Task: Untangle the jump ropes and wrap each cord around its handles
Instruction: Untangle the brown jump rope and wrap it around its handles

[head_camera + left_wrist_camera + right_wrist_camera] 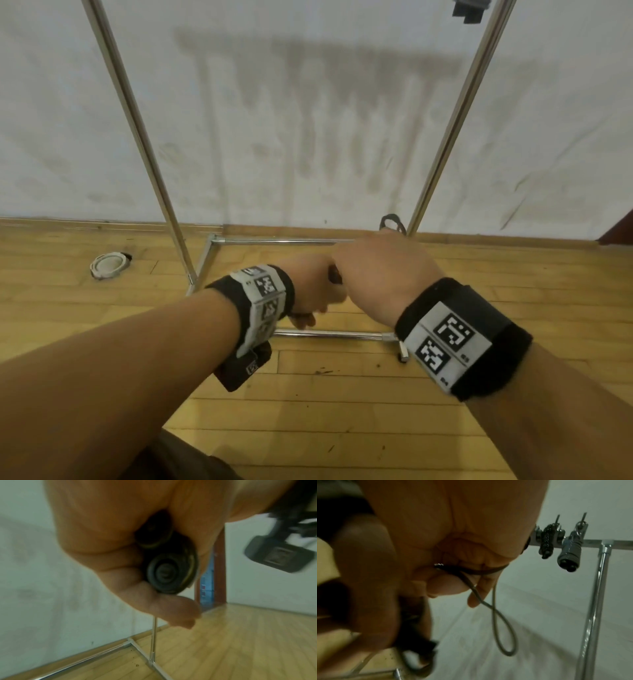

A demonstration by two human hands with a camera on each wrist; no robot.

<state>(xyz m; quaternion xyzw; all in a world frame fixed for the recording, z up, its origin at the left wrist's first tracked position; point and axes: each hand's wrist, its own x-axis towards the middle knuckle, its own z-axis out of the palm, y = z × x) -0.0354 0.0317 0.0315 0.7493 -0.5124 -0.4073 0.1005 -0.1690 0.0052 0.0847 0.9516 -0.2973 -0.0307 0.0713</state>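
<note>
My left hand (310, 294) is curled round two black jump rope handles (169, 566), whose round end caps face the left wrist camera. Only a dark sliver of a handle (335, 275) shows between my hands in the head view. My right hand (382, 270) sits right beside the left and pinches a thin grey cord (502, 626), which hangs in a twisted loop below the fingers (476, 596). A small loop of cord (392, 222) pokes out beyond the right hand. Two wrapped jump ropes (547, 543) (570, 553) hang from the rack's top bar.
A chrome clothes rack (137, 137) stands against the white wall, its base bars (329, 334) on the wooden floor under my hands. A round white floor fitting (109, 264) lies at the left. A doorway (211, 566) opens to the right.
</note>
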